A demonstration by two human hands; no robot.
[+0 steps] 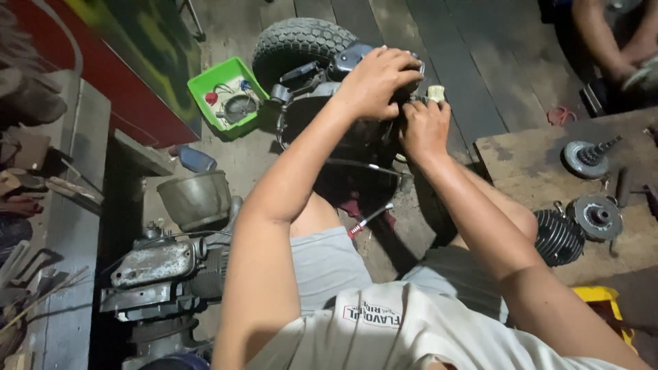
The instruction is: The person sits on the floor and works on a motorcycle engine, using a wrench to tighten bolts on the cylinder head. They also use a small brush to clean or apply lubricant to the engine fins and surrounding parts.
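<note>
both hands grip the engine [329,130] by the tyre [295,41], left hand [375,82] clenched on top, right hand [425,127] pinching a white connector [436,93]; reassembly looks unfinished, loose gears [589,157] lying apart on the board [521,171]

Bare forearms, no sleeves past the upper arm, no gloves or rings on left hand [375,81] or right hand [425,128] — white t-shirt [404,336] with small printed chest patch — light grey shorts [327,264], bare knees.
</note>
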